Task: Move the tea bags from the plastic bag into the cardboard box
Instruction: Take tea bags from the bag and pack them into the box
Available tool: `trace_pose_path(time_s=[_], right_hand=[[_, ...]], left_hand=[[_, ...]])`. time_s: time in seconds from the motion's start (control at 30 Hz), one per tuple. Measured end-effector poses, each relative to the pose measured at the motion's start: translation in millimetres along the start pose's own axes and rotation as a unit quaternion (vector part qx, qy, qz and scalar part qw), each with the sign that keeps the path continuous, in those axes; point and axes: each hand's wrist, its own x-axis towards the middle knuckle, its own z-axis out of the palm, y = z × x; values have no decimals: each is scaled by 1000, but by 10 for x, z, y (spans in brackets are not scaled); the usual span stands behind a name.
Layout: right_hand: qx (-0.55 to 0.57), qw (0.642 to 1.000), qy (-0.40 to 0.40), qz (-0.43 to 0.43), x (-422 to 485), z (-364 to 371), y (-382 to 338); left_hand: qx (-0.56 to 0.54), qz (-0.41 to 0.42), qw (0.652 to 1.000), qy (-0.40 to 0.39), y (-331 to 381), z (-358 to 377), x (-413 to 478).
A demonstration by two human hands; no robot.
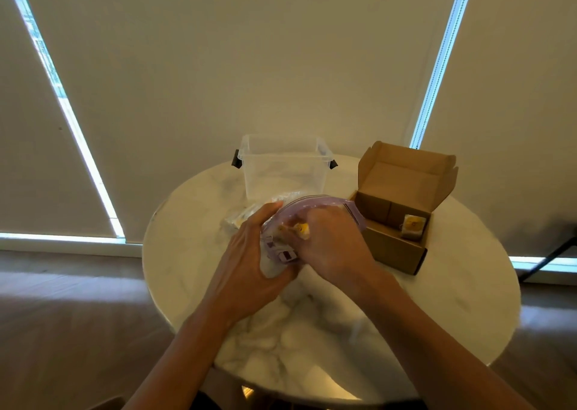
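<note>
A clear plastic bag (315,205) with a purple zip rim lies at the middle of the round table. My left hand (249,260) holds the bag's near side and mouth. My right hand (331,241) reaches into the bag's opening, its fingers curled round a tea bag (302,229) with a yellow tag. To the right stands the open cardboard box (395,247), lid flap up. One tea bag (413,226) with a yellow tag rests on the box's front right corner. More tea bags show dimly inside the plastic, left of my left hand.
A clear plastic bin (284,166) with black latches stands at the back of the marble table (312,331), just behind the bag. Beige blinds hang behind the table. A dark leg of some furniture shows at the far right.
</note>
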Motion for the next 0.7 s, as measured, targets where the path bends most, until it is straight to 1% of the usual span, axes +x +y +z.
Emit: trace_pose_path(time_s=[0.03,0.07,0.1,0.17,0.27,0.33,0.5,0.7], right_hand=[[34,999,27,-5,-44,-47,31],[67,997,48,-3,-97,-107,64],[102,993,62,2,-151,-167,101],[166,983,78,15,-266,-310,181],[211,971,102,43,-399,-557,281],[233,964,112,65,-459,-712,354],[230,957,150,96,-496,-954,566],[206,943,209,154,-394,-1026,1076]], left_hand=[[-8,5,1000,15,-7,-12,8],[-26,0,1000,14,-25,-8,9],[-21,-10,1000,16,-37,-6,5],[-17,-3,999,29,-74,-6,-15],[-5,-9,999,54,-53,-18,-27],[-3,-17,998,57,-34,-23,-21],[7,-24,998,60,-28,-12,-41],[7,-49,996,68,-36,7,-43]])
